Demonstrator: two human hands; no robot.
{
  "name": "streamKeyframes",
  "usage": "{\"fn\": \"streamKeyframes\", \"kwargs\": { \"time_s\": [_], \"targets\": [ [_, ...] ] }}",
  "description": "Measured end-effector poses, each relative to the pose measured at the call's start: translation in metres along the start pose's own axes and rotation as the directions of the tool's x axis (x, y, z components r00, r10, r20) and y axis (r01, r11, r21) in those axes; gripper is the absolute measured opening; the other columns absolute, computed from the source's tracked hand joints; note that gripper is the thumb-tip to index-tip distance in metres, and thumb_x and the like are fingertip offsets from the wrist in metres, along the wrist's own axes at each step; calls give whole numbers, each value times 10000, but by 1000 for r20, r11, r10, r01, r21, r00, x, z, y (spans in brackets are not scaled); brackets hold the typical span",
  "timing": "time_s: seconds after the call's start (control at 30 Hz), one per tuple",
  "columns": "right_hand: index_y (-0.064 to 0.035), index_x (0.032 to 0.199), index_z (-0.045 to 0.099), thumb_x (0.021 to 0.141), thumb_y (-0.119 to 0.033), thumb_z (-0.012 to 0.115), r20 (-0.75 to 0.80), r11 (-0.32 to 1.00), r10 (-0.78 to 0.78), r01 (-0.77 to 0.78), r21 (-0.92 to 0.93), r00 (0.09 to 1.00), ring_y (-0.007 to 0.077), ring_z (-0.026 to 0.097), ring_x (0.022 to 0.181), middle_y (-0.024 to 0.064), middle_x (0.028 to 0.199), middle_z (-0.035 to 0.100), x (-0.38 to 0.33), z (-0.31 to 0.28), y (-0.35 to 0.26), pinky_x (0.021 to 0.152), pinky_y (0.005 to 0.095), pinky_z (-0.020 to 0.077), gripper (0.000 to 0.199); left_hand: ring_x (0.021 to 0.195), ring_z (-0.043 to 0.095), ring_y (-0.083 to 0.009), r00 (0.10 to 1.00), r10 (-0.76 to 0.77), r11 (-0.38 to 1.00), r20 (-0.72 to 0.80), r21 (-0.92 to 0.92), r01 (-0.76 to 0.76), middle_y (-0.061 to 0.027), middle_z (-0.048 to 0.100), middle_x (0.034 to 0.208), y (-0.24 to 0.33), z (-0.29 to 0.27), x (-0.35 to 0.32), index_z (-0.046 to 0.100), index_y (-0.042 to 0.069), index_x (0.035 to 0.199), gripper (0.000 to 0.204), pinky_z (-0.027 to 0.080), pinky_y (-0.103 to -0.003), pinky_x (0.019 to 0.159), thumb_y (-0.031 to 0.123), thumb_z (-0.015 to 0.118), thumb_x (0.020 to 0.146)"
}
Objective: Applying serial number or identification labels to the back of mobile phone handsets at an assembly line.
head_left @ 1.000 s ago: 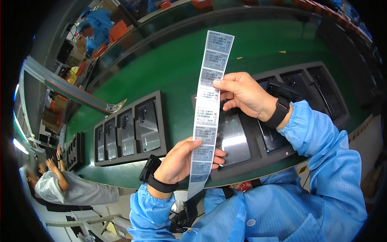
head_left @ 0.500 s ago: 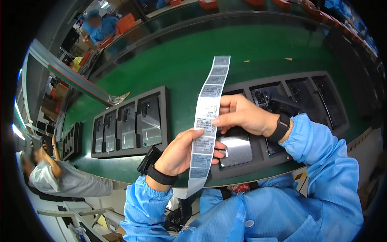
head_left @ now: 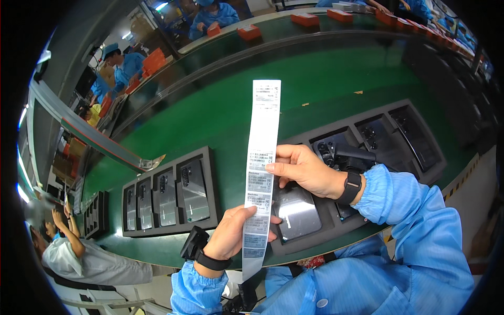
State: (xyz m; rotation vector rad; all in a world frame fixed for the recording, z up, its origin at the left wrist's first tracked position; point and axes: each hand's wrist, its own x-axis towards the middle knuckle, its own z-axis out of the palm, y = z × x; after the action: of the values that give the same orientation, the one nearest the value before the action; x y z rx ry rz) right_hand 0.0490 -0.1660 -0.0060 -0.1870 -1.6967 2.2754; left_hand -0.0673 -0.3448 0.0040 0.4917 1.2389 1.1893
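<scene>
A long strip of printed labels (head_left: 258,181) hangs upright in front of me, its lower end curling past the table edge. My left hand (head_left: 228,233) grips its lower part, thumb on the face and fingers behind. Higher up, my right hand (head_left: 310,169) pinches the strip's right edge between thumb and fingers. Beneath my right hand lies a dark glossy smartphone (head_left: 296,216) in a dark foam tray (head_left: 332,234), partly hidden by the strip and hand. Further phones fill slots to the right, such as the far-right phone (head_left: 415,137). A black handle-shaped object (head_left: 355,155) rests across the tray.
Left of the strip, a second foam tray (head_left: 211,181) holds several phones; a smaller tray (head_left: 101,202) stands beyond it. The green table (head_left: 220,115) runs under everything. Across it are orange boxes (head_left: 304,20) and people in blue. A person in pale clothes (head_left: 97,262) is at left.
The strip and both hands have shifted slightly left and down in the picture. My left thumb now sits lower relative to my right hand. The camera view has also shifted.
</scene>
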Motion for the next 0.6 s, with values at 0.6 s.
{"fn": "streamKeyframes", "kwargs": {
  "time_s": [0.6],
  "targets": [
    [-53,1020,605,908,-252,509,-130,995,-36,48,87,991,52,562,723,8,863,624,4,-8,-3,573,185,457,248,702,635,-299,1000,-3,998,-14,56,4,-252,599,965,-1,5,-2,434,-95,1145,366,546,-383,675,156,317,905]
  ]
}}
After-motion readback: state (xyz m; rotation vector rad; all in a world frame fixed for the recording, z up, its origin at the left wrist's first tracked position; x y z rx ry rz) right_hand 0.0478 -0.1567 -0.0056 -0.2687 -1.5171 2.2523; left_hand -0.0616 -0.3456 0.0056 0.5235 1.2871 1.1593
